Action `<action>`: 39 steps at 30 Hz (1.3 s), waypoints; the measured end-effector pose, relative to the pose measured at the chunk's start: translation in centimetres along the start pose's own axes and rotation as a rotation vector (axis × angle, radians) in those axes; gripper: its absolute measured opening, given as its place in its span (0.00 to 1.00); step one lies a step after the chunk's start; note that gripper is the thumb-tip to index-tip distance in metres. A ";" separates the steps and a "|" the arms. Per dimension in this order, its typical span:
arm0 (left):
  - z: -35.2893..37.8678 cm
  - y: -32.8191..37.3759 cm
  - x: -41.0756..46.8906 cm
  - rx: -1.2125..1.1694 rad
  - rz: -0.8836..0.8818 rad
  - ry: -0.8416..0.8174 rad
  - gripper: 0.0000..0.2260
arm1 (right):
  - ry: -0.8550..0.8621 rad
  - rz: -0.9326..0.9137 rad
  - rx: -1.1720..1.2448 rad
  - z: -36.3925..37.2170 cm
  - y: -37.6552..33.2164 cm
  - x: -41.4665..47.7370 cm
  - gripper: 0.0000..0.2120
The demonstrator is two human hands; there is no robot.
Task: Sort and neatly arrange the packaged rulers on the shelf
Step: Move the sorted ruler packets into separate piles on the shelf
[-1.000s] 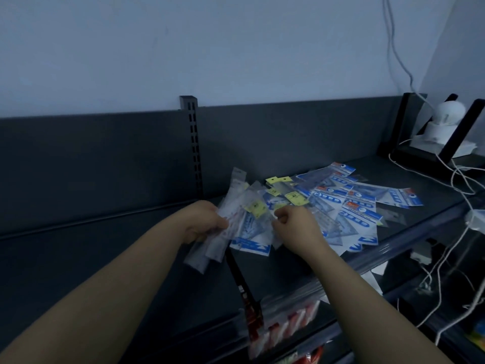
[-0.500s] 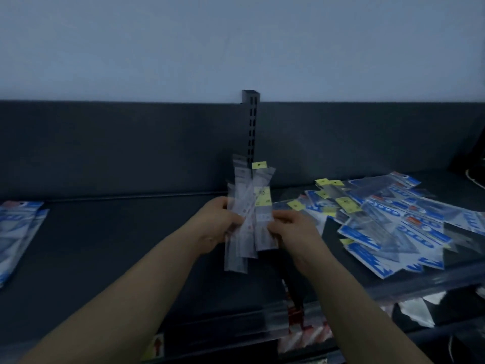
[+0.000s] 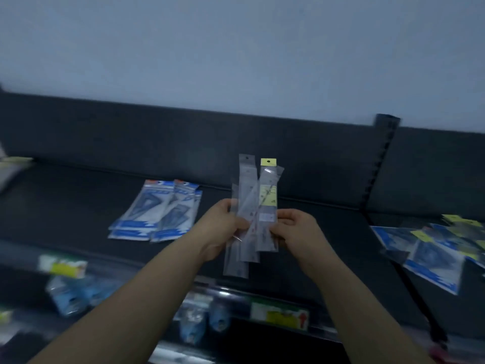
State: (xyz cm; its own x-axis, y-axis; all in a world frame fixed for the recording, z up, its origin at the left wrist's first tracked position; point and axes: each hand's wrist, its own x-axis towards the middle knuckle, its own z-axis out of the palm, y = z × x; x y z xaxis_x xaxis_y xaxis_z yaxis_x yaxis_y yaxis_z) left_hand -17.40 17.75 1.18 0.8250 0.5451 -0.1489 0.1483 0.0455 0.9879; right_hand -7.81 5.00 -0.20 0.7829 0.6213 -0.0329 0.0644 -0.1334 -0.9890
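Note:
I hold a bundle of clear packaged rulers [image 3: 256, 206] upright above the dark shelf [image 3: 78, 206]; one pack has a yellow header. My left hand [image 3: 223, 227] grips the bundle's left edge and my right hand [image 3: 296, 229] pinches its right edge. Two neat stacks of blue-and-white set-square packs [image 3: 157, 211] lie on the shelf to the left. A loose heap of blue packs with yellow tags [image 3: 441, 250] is spread on the shelf at the right.
A slotted upright post [image 3: 380, 158] divides the shelf's back panel at the right. Below the shelf's front edge, a price label [image 3: 279, 315] and hanging blue items [image 3: 204, 321] show on a lower level. More packages [image 3: 10, 166] lie at the far left.
The view has swung left, so the mixed heap now sits at the far right and the sorted stacks are in sight. Both hands still hold the ruler bundle upright.

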 end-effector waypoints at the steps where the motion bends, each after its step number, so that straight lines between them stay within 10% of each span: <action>1: -2.2 -0.2 -0.7 0.004 -0.001 0.035 0.16 | -0.027 -0.004 0.005 2.2 -0.5 -0.2 0.08; 23: -43.9 -2.1 -8.7 0.071 -0.102 0.593 0.14 | -0.485 -0.115 0.022 45.9 -7.6 1.7 0.13; 39: -62.1 -2.3 0.8 0.226 -0.112 0.686 0.15 | -0.465 -0.106 -0.107 63.7 -8.9 13.3 0.11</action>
State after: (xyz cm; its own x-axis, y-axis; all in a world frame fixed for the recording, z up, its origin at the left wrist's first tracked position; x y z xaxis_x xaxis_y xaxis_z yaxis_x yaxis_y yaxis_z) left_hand -51.00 70.07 1.49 0.2821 0.9525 -0.1151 0.3820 -0.0014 0.9241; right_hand -37.42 63.60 -1.02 0.4106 0.9117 -0.0175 0.2111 -0.1137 -0.9708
